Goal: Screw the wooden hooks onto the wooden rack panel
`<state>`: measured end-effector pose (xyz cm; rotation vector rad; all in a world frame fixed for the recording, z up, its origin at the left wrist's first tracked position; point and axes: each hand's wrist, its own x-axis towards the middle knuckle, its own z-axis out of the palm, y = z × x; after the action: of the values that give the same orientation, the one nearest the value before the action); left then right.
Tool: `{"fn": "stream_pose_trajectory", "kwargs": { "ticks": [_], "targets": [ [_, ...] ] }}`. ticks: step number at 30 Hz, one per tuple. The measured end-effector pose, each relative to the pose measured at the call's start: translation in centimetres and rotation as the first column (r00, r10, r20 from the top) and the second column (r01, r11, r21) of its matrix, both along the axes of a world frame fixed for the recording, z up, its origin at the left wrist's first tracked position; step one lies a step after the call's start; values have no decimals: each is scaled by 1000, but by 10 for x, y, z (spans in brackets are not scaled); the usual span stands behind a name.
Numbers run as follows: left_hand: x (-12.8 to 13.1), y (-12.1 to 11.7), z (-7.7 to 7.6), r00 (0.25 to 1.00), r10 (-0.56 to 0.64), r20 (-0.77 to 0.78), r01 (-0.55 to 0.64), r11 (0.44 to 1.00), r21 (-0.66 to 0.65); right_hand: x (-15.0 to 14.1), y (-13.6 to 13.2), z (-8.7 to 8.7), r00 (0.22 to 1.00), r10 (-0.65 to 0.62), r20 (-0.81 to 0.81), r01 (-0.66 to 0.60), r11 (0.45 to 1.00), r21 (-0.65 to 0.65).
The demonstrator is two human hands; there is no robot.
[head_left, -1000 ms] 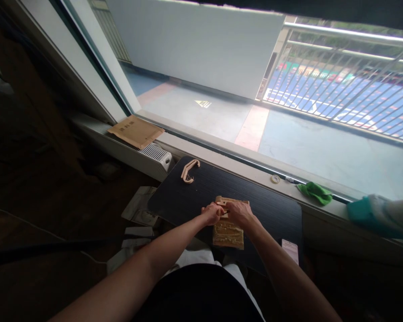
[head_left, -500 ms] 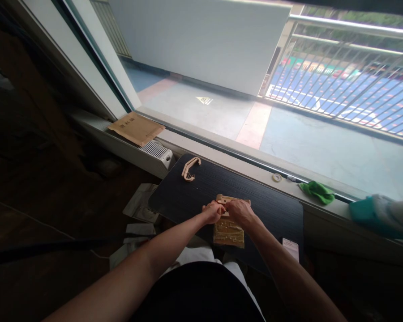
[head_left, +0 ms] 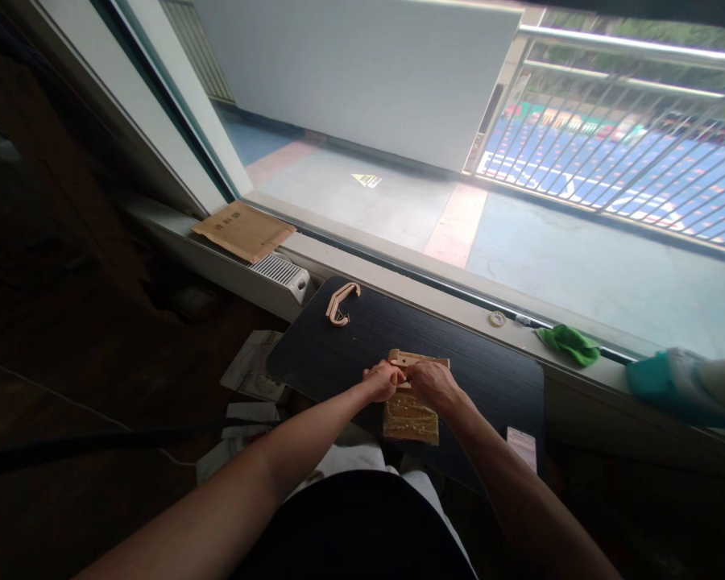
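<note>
My left hand [head_left: 384, 380] is closed, its fingers at the left end of a pale wooden piece [head_left: 423, 359] with a small dark hole. Right beside it, my right hand [head_left: 433, 382] is curled over the same piece, fingertips nearly meeting the left hand's. Whatever the right fingers pinch is hidden beneath them. Under the hands and toward my body lies a yellowish-brown block [head_left: 411, 420] with a rough, flecked top. Farther left on the dark table [head_left: 314, 358] rests a bent, C-shaped wooden part [head_left: 336, 306].
A phone [head_left: 522, 449] lies at the table's right edge. On the sill are a tape roll [head_left: 496, 319], a green cloth [head_left: 570, 345] and a teal container [head_left: 658, 387]. A brown envelope [head_left: 245, 230] covers part of the radiator [head_left: 281, 278] at left. A large window stands behind.
Both hands stay in nearly the same place, with only slight finger movement over the wooden piece. The whole view has shifted very slightly.
</note>
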<state>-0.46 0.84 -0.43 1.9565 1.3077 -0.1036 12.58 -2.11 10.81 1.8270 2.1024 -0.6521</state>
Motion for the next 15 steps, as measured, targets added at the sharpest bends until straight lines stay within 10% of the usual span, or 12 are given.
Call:
{"fn": "stream_pose_trajectory", "kwargs": {
  "ticks": [15],
  "targets": [
    [0, 0, -2, 1000, 7, 12, -7, 1000, -2, 0, -1, 1, 999, -33, 4, 33, 999, 2]
  ]
}}
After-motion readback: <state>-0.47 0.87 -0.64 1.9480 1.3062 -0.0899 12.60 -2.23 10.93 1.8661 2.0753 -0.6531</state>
